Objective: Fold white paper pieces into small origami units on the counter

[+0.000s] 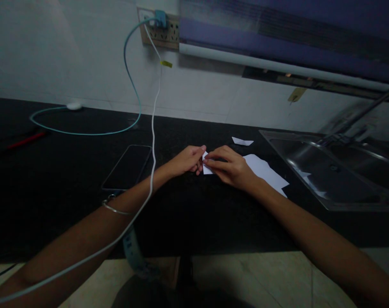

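Observation:
Over the dark countertop point(194, 214) my two hands meet at a small folded piece of white paper point(207, 170). My left hand point(190, 160) pinches its left edge between thumb and curled fingers. From the other side my right hand point(231, 166) presses its fingers onto the same piece, partly covering it. Several white sheets point(265, 171) lie beside and partly behind my right wrist. Farther back rests a small folded white paper shape point(242, 141), apart from both hands.
A phone point(128, 167) lies left of my left hand. A white cable point(153, 141) crosses my left forearm from the wall socket point(164, 32); a teal cable point(85, 134) loops behind. A steel sink point(325, 171) with a faucet is at the right.

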A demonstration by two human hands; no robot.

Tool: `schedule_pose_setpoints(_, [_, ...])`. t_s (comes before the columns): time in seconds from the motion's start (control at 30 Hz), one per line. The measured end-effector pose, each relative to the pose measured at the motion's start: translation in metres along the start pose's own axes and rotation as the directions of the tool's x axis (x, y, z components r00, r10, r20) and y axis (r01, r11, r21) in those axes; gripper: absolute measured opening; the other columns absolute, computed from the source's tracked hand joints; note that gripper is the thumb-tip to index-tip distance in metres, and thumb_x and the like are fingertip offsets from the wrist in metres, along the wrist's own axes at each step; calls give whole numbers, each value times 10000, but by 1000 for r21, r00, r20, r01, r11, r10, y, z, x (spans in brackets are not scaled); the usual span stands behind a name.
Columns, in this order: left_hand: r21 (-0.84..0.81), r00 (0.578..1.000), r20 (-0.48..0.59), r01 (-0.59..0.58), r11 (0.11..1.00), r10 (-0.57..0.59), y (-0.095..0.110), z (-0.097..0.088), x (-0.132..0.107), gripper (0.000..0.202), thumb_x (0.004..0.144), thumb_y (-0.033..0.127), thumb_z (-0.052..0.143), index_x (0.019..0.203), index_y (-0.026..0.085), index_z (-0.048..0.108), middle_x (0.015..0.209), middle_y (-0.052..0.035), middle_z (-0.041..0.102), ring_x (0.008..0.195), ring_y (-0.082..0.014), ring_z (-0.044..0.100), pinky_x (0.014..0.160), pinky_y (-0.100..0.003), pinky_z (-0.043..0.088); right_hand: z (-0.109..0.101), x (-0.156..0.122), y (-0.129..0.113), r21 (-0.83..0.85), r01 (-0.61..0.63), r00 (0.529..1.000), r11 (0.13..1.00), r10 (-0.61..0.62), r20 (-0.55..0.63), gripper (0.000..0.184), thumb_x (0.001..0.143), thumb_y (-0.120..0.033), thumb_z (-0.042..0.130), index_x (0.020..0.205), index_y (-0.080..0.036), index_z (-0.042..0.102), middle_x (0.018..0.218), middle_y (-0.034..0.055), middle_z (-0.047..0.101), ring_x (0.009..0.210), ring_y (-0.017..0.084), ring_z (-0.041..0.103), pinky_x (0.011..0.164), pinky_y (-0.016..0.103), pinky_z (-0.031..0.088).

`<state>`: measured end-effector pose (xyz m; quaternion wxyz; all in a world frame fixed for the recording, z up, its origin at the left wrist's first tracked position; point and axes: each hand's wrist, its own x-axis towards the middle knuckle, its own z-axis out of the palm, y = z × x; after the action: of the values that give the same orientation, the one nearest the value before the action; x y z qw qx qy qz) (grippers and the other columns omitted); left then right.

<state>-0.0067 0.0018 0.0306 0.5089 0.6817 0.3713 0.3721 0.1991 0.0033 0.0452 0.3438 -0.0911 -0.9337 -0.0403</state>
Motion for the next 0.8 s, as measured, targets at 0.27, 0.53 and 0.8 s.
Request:
schedule_pose_setpoints(0.27, [384,981,-101,-116,916,166,5,2,-8,428,1003,400,334,669,188,498,494,30,504,412,-89,463,424,-207,321,0,6,-9,126,-78,996,989,84,-38,263,880,-191,633,1136,-240,667,1120,90,658,1022,232,602,852,437,517])
schedule_pose_setpoints(0.53, [656,949,37,-260,709,314,8,-3,-9,283,967,223,373,712,200,493,638,-4,533,540,-118,486,525,-257,328,14,6,-4,484,-621,731,617,679,72,313,923,-444,555,784,-170,616,721,0,568,673,126,529,603,254,424])
schedule_pose_setpoints(0.8, [700,955,120,-276,659,272,13,-5,-10,223,944,161,387,753,198,497,645,-10,514,561,-134,471,548,-270,323,17,3,-3,544,-631,747,553,622,234,368,918,-446,551,680,-170,601,630,-33,496,594,102,441,563,246,338])
